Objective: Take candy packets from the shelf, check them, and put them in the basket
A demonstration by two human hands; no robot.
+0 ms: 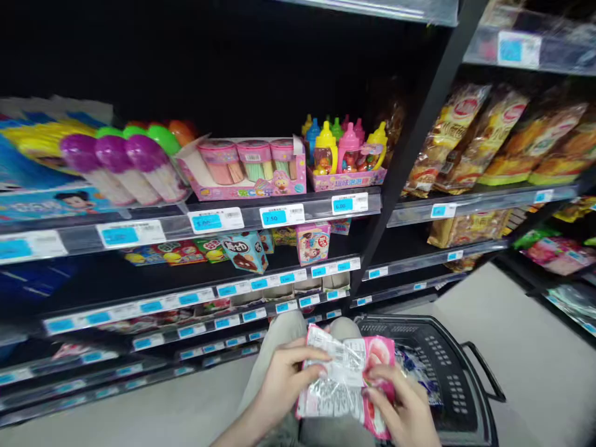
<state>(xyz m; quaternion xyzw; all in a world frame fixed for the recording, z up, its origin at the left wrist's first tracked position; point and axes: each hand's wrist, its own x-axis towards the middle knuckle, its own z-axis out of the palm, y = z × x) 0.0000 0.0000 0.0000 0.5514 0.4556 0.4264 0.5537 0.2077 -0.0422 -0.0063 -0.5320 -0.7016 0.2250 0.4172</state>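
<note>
Over my knees, both my hands hold a pink and white snack packet (333,366). Its printed back, with a barcode and small text, faces up, and pink fruit pictures show at its right part. My left hand (286,382) pinches the left edge between thumb and fingers. On the other side my right hand (403,400) is closed on the pink end. I cannot tell whether this is one packet or two together. Just right of my legs stands a black shopping basket (454,372), with blue and silvery wrapped packets (423,379) inside, partly hidden by my right hand.
Shelves in front hold purple-topped toys (142,158), a pink box of candy tubs (251,186), bottle-shaped candies (349,152) and small snack boxes (314,243). Bagged bread (459,133) fills the right-hand shelf. Price labels (282,215) line the shelf edges. Pale floor (470,316) shows beyond the basket.
</note>
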